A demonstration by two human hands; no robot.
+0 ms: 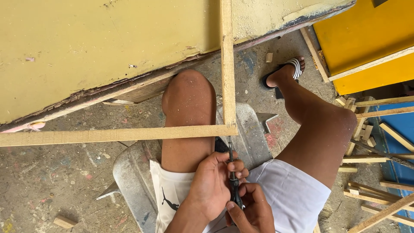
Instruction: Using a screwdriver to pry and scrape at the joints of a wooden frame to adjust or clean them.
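Two thin wooden slats meet at a right-angle corner: a long horizontal slat [108, 135] resting across my left knee [188, 97], and an upright slat [227, 64] running to the top edge. Just below the corner, a slim dark screwdriver [233, 179] points up at the joint. My left hand [213, 185] wraps around its shaft from the left. My right hand [252, 209] grips its black handle from below. I sit in white shorts [297, 198], my right foot in a striped sandal [290, 69].
A large yellow-painted board [95, 47] lies across the top left. A grey metal sheet [133, 172] lies under my legs on the dusty concrete floor. Bright yellow panels [366, 39] and several loose wooden slats [375, 194] sit at the right, over a blue surface.
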